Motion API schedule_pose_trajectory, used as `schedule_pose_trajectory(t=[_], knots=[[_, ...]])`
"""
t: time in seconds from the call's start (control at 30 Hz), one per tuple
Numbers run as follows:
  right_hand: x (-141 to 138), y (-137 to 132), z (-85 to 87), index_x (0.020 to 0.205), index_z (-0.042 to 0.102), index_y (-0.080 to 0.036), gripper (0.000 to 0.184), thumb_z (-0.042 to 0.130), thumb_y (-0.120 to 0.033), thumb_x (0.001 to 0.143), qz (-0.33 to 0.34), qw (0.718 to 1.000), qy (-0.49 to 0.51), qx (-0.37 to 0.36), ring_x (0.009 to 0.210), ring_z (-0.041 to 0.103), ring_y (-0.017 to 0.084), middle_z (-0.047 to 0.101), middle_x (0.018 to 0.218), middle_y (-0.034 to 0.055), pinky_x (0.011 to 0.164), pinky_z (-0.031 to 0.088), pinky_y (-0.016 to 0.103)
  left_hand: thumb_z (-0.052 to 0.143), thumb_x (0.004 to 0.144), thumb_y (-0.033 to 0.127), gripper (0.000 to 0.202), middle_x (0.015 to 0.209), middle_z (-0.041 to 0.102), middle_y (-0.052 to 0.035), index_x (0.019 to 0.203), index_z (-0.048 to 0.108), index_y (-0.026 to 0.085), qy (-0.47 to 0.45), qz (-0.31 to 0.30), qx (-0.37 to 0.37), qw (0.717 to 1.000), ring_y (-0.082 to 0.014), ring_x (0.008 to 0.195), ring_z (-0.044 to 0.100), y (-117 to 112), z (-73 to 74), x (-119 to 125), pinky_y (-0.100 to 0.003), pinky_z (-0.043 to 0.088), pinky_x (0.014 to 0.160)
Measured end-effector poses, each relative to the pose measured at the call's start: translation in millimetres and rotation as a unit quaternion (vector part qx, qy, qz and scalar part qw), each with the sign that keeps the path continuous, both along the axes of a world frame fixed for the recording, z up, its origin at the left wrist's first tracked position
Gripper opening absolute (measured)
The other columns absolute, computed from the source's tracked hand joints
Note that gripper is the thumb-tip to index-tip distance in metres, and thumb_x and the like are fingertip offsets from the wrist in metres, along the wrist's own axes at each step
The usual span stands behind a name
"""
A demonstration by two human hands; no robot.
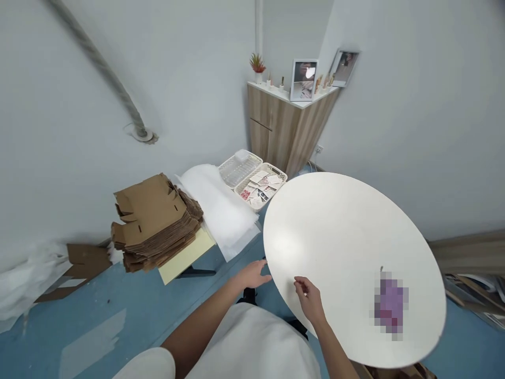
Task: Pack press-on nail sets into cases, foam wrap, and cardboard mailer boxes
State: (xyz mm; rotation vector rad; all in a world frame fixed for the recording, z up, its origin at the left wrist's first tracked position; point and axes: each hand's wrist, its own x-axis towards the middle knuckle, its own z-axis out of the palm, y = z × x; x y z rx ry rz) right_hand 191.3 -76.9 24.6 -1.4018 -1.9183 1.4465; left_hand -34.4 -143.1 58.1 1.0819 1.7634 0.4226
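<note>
My left hand (254, 274) is at the near left edge of the round white table (335, 221), thumb and fingers apart, with nothing in it. Over the tabletop, close to its near edge, my right hand (310, 297) hangs with fingers loosely bent and a gap between them; I see nothing in it. To the right of that hand, a purple item (390, 302) lies on the table, its shape hidden by coarse pixel blocks.
Left of the table, a stack of flat brown cardboard boxes (158, 216) and white foam sheets (216, 205) rest on a yellow surface (185, 258). Behind are a basket of cards (260, 187), a basket of clear plastic cases (239, 168) and a wooden corner cabinet (284, 123).
</note>
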Motion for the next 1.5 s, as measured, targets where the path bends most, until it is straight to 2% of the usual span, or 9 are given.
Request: schedule_pose_trajectory(t=[0.2, 0.5, 0.7, 0.83, 0.93, 1.07, 1.2, 1.37, 1.5], knots=[[-71.1, 21.4, 13.7, 0.088, 0.062, -0.02, 0.034, 0.045, -0.046, 0.075, 0.077, 0.997, 0.014, 0.014, 0.07, 0.059, 0.019, 0.065, 0.084, 0.0071, 0.065, 0.048, 0.032, 0.049, 0.069, 0.056, 0.064, 0.119, 0.051, -0.0104, 0.121, 0.041, 0.019, -0.027, 0.045, -0.006, 0.999, -0.0228, 0.098, 0.054, 6.1, 4.7, -56.5, -0.028, 0.044, 0.073], [-141.0, 85.6, 16.6, 0.088, 0.061, -0.019, 0.037, 0.046, -0.048, 0.073, 0.099, 0.993, 0.067, -0.008, 0.064, 0.057, 0.017, 0.065, 0.076, 0.0055, 0.06, 0.046, 0.03, 0.048, 0.074, 0.048, 0.051, 0.107, 0.056, -0.0074, 0.115, 0.046, 0.018, 0.055, 0.1, 0.071, 0.991, -0.0172, 0.087, 0.057, 53.8, 21.2, -88.5, -0.027, 0.045, 0.072], [-184.8, 119.5, 18.6, 0.093, 0.059, -0.021, 0.029, 0.045, -0.039, 0.075, 0.137, 0.989, 0.046, -0.007, 0.069, 0.057, 0.016, 0.063, 0.083, 0.0036, 0.065, 0.047, 0.03, 0.051, 0.074, 0.043, 0.046, 0.108, 0.057, -0.0079, 0.112, 0.048, 0.018, 0.085, 0.135, 0.099, 0.982, -0.0184, 0.091, 0.056, 78.1, 16.2, -116.6, -0.029, 0.046, 0.076], [-214.1, 138.1, 16.0, 0.098, 0.056, -0.021, 0.028, 0.046, -0.032, 0.074, 0.151, 0.988, -0.015, 0.035, 0.075, 0.057, 0.015, 0.06, 0.095, 0.0047, 0.07, 0.046, 0.031, 0.051, 0.075, 0.032, 0.04, 0.112, 0.055, -0.0075, 0.113, 0.048, 0.018, 0.079, 0.145, 0.11, 0.98, -0.0185, 0.096, 0.055, 109.0, 8.0, -148.4, -0.029, 0.046, 0.08], [-237.1, 152.8, 13.5, 0.103, 0.054, -0.02, 0.031, 0.047, -0.028, 0.073, 0.148, 0.984, -0.054, 0.078, 0.086, 0.055, 0.017, 0.057, 0.103, 0.0065, 0.076, 0.045, 0.031, 0.047, 0.075, 0.018, 0.041, 0.116, 0.053, -0.0064, 0.116, 0.045, 0.018, 0.084, 0.12, 0.113, 0.983, -0.017, 0.099, 0.053, 138.5, -0.5, -177.1, -0.028, 0.044, 0.084], [-269.2, 174.7, 8.0, 0.104, 0.053, -0.019, 0.031, 0.04, -0.017, 0.076, 0.164, 0.975, -0.105, 0.103, 0.09, 0.055, 0.016, 0.057, 0.104, 0.0067, 0.079, 0.044, 0.029, 0.044, 0.074, 0.01, 0.04, 0.113, 0.055, -0.0082, 0.113, 0.049, 0.016, 0.146, -0.005, 0.119, 0.982, -0.0192, 0.102, 0.051, 176.8, -14.9, -209.8, -0.031, 0.039, 0.09], [-301.3, 194.9, -1.8, 0.102, 0.055, -0.019, 0.034, 0.038, -0.008, 0.074, 0.219, 0.947, -0.204, 0.117, 0.091, 0.056, 0.018, 0.061, 0.101, 0.0064, 0.076, 0.042, 0.029, 0.049, 0.074, 0.012, 0.032, 0.1, 0.06, -0.0097, 0.105, 0.053, 0.017, 0.21, -0.095, 0.037, 0.972, -0.0224, 0.099, 0.053, 204.9, -31.7, -222.3, -0.033, 0.04, 0.084], [-332.5, 210.1, -18.1, 0.098, 0.056, -0.019, 0.035, 0.047, -0.005, 0.068, 0.233, 0.897, -0.36, 0.111, 0.083, 0.057, 0.021, 0.064, 0.086, 0.0072, 0.066, 0.04, 0.027, 0.05, 0.071, 0.007, 0.026, 0.092, 0.061, -0.0158, 0.096, 0.057, 0.011, 0.205, -0.111, -0.013, 0.972, -0.0264, 0.09, 0.057, 219.5, -51.3, -219.8, -0.037, 0.043, 0.076], [-342.7, 213.8, -31.1, 0.094, 0.056, -0.018, 0.032, 0.051, -0.004, 0.065, 0.226, 0.877, -0.418, 0.076, 0.08, 0.058, 0.022, 0.063, 0.083, 0.0089, 0.064, 0.039, 0.028, 0.044, 0.075, 0.007, 0.024, 0.091, 0.061, -0.016, 0.094, 0.058, 0.011, 0.195, -0.108, -0.021, 0.975, -0.0259, 0.089, 0.058, 222.5, -60.5, -220.0, -0.036, 0.043, 0.074]])
